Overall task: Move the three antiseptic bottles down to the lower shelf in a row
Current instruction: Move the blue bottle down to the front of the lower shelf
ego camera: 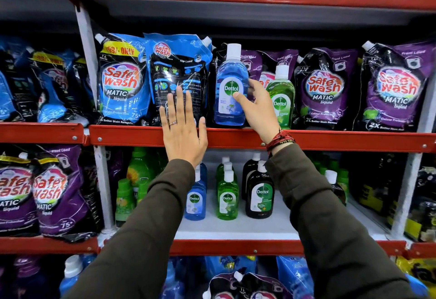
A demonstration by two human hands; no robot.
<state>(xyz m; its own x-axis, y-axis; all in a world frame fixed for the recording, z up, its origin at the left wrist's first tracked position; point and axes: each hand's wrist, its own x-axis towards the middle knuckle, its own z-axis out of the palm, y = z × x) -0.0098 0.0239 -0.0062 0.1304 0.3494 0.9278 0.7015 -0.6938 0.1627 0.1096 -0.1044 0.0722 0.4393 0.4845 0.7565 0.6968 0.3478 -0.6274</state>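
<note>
1. Closest to you, both your arms in dark olive sleeves point(146, 228) reach up and forward across the red-edged metal shelving.
2. Your left hand point(182, 131) is flat and released, fingers spread, holding nothing; it lies over the red front lip of the upper shelf point(132, 137) and the base of a blue-and-black detergent refill pouch point(177, 72).
3. Your right hand point(256, 107), with red thread bands at the wrist point(279, 139), is loosely curled at the right side of the blue translucent plastic Dettol bottle with a white cap point(230, 86); the thumb touches its label, but you cannot tell whether the fingers have closed round it.
4. That blue bottle stands upright on the upper shelf, and just to its right stands a green translucent Dettol bottle with a white cap point(282, 100), partly behind your right hand.
5. Purple Safewash detergent pouches point(325, 88) stand behind and to the right of both bottles.
6. On the white lower shelf point(236, 228), between your arms, blue point(195, 200), green point(227, 198) and dark brown point(259, 194) Dettol bottles stand upright side by side.
</note>
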